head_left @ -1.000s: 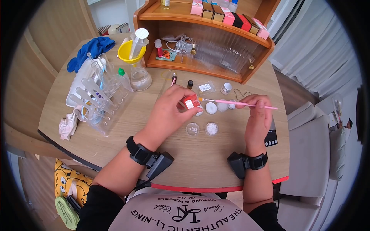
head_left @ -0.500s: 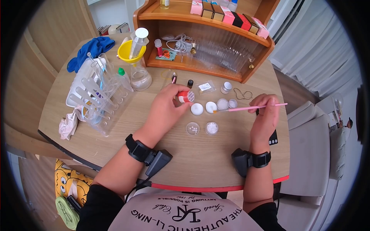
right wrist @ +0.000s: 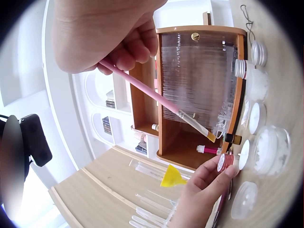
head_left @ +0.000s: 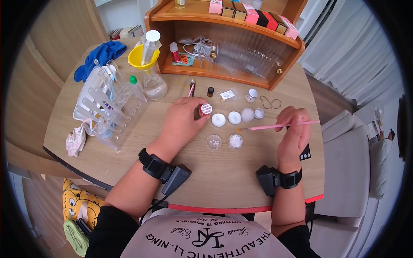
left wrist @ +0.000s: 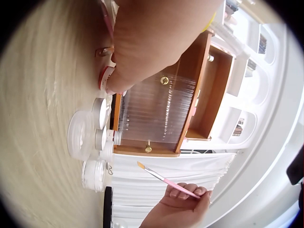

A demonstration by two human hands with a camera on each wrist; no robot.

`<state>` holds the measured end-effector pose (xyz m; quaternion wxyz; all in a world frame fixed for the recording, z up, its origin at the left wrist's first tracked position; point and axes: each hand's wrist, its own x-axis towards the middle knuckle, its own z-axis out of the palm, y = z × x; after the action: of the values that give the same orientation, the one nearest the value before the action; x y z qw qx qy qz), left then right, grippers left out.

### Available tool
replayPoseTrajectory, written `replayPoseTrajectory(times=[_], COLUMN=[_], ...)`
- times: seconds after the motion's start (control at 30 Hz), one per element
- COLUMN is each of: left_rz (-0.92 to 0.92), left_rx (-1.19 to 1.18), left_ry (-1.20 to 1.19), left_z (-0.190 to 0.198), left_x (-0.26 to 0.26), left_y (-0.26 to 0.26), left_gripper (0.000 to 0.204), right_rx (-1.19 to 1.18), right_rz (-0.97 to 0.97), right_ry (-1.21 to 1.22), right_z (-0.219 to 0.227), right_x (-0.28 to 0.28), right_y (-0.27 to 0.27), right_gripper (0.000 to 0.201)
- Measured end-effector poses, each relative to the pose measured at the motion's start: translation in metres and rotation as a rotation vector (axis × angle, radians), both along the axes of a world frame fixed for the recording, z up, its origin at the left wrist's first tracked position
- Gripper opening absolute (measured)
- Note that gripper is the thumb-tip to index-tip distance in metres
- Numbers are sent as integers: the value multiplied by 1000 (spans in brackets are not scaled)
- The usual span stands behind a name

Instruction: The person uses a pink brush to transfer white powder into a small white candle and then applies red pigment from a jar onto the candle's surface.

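Note:
In the head view my left hand (head_left: pixel 183 120) grips a small red jar (head_left: pixel 205 110) between thumb and fingers, its pale patterned top facing up, close over the table. My right hand (head_left: pixel 293 135) pinches a slim pink brush (head_left: pixel 275 126), held almost level with its orange-brown bristles pointing left. The right wrist view shows the brush (right wrist: pixel 159 99) in the air, with a metal collar under the bristles. Just right of the jar are two white discs (head_left: pixel 218 120) with metal rims. Nearer me stand a clear dish of white pellets (head_left: pixel 214 142) and another with white flakes (head_left: pixel 235 141).
Small jars (head_left: pixel 247 114), a dark bottle (head_left: pixel 210 92), a plastic packet (head_left: pixel 229 94) and a cord (head_left: pixel 270 102) lie behind. At left are a test tube rack (head_left: pixel 114 124) and a flask (head_left: pixel 155 88) with a yellow funnel. A wooden cabinet (head_left: pixel 258 81) stands at the back.
My left hand has turned the red jar from tilted to upright and lowered it. The brush tip has left the jar and moved right and nearer me with my right hand.

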<state>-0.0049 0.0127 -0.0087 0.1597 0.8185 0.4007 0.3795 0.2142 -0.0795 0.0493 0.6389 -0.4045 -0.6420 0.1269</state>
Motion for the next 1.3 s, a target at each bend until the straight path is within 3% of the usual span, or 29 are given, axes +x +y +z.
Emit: replayPoseTrajectory(times=[0.13,0.23,0.3,0.33,0.4,0.7,0.9,1.3], left_rz=[43,-49,-322,-323,-378,-413,-361,-417], left_rx=[76,-49,-336,-337,-104,-225,-275,-196], left_ry=[-105,-69,126,124,232,278,261,139], left_z=[10,31,47,45,41,30,31,32], left_x=[1,-7,-11,-11,-12,-8,-6,0], left_y=[-3,-9,-18,-20,-24,-28,-28,-30], left_gripper=[29,33,38,38,39,35,29,36], right_rx=[6,5,-3,-5,-25,-121,-53,-27], right_rz=[-6,-16,-14,-15,-1,145,108,144], right_ry=[2,9,8,7,12,-47,-43,-64], right_z=[-1,-1,-2,-2,-2,-6,-7,-5], right_x=[1,3,3,2,2,-8,-1,-3], right_y=[1,2,2,2,2,2,2,1], right_gripper=[29,29,30,30,30,28,28,31])
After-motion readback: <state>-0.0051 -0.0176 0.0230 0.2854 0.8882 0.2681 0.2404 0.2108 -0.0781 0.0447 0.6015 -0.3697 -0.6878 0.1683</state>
